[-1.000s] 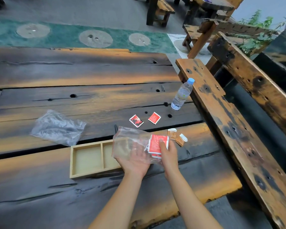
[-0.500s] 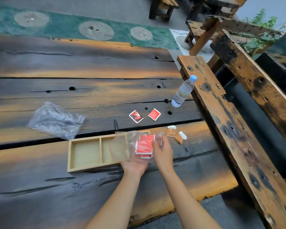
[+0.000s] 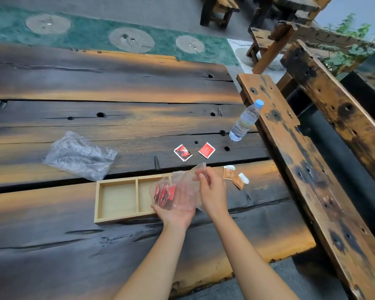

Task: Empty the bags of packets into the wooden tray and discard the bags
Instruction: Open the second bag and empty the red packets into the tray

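A clear plastic bag [image 3: 183, 187] with red packets [image 3: 165, 194] inside is held over the right end of the wooden tray [image 3: 117, 200]. My left hand [image 3: 175, 210] cups the bag from below, palm up. My right hand [image 3: 212, 189] pinches the bag's upper right end and lifts it. The red packets sit at the bag's left end, above the tray's middle compartment. The tray's two visible compartments hold nothing; its right end is hidden by the bag and hands.
A crumpled clear bag [image 3: 80, 155] lies left of and behind the tray. Two red packets [image 3: 183, 152] [image 3: 206, 150] and two brown packets [image 3: 229, 172] [image 3: 240, 181] lie loose on the dark wooden table [image 3: 95, 105]. A water bottle [image 3: 245, 121] stands by the right-hand bench [image 3: 301, 169].
The bag has tipped: my right hand raised its right end and the red packets slid left toward the tray's middle compartment. My left hand stayed beneath it.
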Action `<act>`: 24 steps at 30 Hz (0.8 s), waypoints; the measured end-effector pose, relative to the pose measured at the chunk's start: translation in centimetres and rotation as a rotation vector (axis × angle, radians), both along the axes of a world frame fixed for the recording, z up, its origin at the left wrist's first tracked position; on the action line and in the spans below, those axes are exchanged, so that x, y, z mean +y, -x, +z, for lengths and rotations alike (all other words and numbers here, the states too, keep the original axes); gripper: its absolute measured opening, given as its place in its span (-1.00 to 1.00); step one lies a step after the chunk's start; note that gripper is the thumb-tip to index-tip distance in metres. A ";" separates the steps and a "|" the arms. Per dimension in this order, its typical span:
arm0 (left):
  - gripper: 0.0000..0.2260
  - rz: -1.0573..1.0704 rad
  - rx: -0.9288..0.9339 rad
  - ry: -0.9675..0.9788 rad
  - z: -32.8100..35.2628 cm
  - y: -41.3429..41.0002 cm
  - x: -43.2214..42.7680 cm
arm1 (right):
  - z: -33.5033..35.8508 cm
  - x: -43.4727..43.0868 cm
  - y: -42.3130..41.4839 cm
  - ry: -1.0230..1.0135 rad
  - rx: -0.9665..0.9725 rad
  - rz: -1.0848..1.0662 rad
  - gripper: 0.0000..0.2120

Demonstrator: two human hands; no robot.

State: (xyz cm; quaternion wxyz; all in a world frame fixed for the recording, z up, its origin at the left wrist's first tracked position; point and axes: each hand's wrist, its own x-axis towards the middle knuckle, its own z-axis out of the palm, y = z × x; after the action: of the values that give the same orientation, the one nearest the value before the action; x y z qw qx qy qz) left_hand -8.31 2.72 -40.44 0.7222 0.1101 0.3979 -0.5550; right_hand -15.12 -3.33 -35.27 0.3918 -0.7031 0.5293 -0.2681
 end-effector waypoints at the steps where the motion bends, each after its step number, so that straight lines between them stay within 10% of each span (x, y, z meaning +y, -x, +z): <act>1: -0.41 -0.004 -0.022 0.004 -0.1 -0.1 -0.1 | 0.2 -0.1 -0.2 0.002 -0.008 0.005 -0.84; 24: -0.66 -0.178 -0.236 0.019 0.3 -2.2 0.6 | 3.0 -1.5 -3.5 0.132 -0.108 0.042 -0.57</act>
State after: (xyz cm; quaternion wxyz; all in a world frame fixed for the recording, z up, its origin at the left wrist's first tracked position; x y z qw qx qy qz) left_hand -6.15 3.34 -40.10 0.7130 0.2025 0.2937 -0.6036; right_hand -11.62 -4.79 -32.26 0.3780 -0.7228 0.4739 -0.3318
